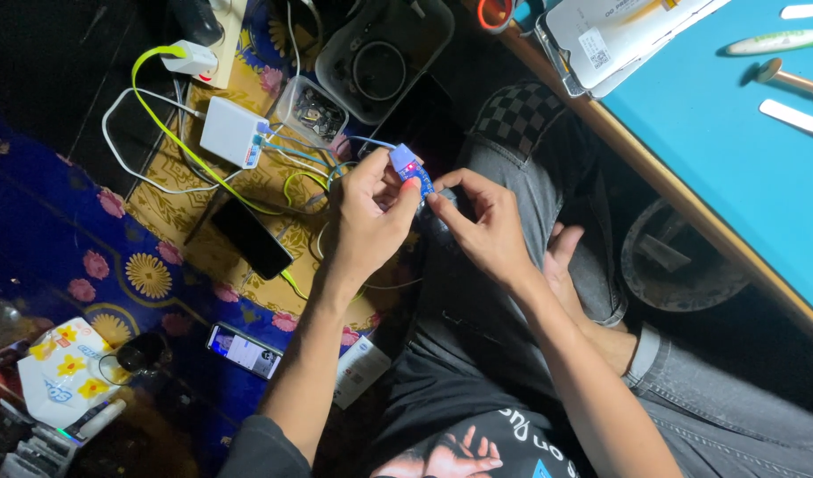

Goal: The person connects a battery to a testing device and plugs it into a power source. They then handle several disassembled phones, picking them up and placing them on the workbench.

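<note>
Blue little board (413,170) was pinched between the fingers of the left hand (368,212) and the right hand (477,221), with a white charger box (233,131) at 10 o'clock.

Mid-frame, both hands (424,217) met around a small module (410,167). A charger block (232,131) lay upper left, a phone (251,236) below it, a table (743,159) upper right.

Counted here: two hands, left (362,221) and right (482,226), one small blue circuit board (413,173), two phones, one dark (252,236) and one lit (244,350), one white charger block (233,131), two clear plastic containers (312,111) (384,55).
</note>
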